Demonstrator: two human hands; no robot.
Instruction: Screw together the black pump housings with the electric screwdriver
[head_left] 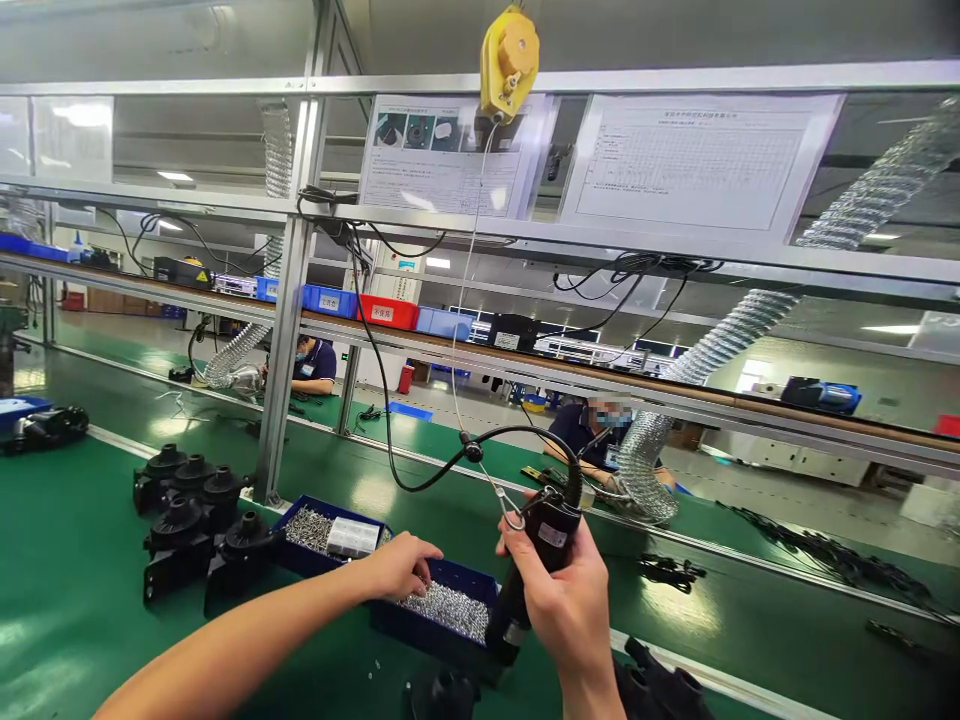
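My right hand point(564, 598) is wrapped round a black electric screwdriver point(541, 553) that hangs by a wire and a black cable from a yellow balancer point(508, 62) overhead. The tool points down beside a blue tray point(448, 603) full of small silver screws. My left hand point(401, 566) reaches into that tray with its fingers curled down onto the screws; what they pinch is hidden. A black plastic part point(444, 694) sits at the bottom edge, just below the tool.
A second blue tray point(330, 530) with screws stands to the left. Several black pump-like parts point(196, 525) are grouped on the green mat point(67, 590). More black parts point(660, 685) lie at bottom right. Two other workers point(313, 364) point(592, 430) sit across the conveyor. A metal post point(279, 350) rises nearby.
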